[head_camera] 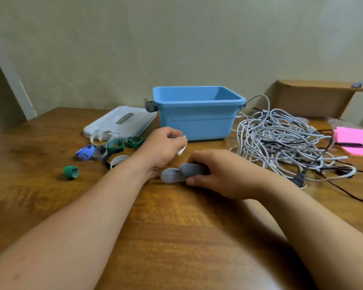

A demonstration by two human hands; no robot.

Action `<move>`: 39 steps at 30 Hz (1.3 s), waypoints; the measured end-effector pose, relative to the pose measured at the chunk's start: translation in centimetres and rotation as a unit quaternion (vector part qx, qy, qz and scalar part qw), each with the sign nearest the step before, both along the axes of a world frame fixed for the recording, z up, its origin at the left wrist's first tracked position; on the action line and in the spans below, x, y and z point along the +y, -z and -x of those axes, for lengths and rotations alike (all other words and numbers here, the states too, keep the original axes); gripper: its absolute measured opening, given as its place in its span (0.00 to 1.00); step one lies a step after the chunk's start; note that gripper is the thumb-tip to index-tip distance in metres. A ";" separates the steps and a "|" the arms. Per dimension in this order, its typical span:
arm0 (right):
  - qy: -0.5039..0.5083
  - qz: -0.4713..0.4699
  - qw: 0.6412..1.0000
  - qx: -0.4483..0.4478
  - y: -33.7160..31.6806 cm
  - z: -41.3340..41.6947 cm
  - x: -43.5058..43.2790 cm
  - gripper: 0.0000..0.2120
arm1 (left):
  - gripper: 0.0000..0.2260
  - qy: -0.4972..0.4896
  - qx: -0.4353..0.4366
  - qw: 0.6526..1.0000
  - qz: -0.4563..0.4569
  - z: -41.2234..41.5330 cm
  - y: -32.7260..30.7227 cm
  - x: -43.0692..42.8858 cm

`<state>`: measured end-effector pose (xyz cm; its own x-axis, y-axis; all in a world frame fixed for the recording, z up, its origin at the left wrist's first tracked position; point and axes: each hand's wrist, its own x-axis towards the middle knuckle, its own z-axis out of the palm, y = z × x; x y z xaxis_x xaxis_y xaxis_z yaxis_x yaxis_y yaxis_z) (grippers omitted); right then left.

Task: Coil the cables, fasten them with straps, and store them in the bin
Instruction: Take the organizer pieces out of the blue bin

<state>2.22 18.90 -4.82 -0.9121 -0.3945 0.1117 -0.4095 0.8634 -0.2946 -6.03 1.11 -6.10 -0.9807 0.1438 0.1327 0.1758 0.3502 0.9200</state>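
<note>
My right grip (216,172) holds a grey strap (173,174) mid-tabletop (176,231); my left grip (164,147) pinches a white piece (181,150). The cables (281,143) lie tangled toward the right edge, beside the bin (197,122). I'd open the strap fully before coiling.

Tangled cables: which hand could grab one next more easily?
Probably the right hand: the tangled cables lie just on its side, though it grips a grey strap. The left hand, pinching a white strap, would have to cross over.
</note>
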 end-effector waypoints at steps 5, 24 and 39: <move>0.155 0.322 0.929 -0.098 -0.3 0.6 3.8 0.14 | 0.14 0.010 -0.056 0.993 -0.103 -0.1 0.0 0.3; 0.204 0.498 0.835 0.120 -6.7 2.4 1.8 0.09 | 0.23 0.030 0.213 0.976 0.040 -2.6 0.0 1.9; 0.167 0.110 0.979 0.039 -9.0 10.9 1.5 0.35 | 0.19 -0.029 0.176 0.982 0.055 -1.4 0.9 1.5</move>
<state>-8.68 20.42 4.13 -0.9713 -0.0331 0.2354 -0.1432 0.8719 -0.4683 -4.67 2.57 -6.98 -0.8833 0.1223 0.4525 0.4541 0.4626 0.7614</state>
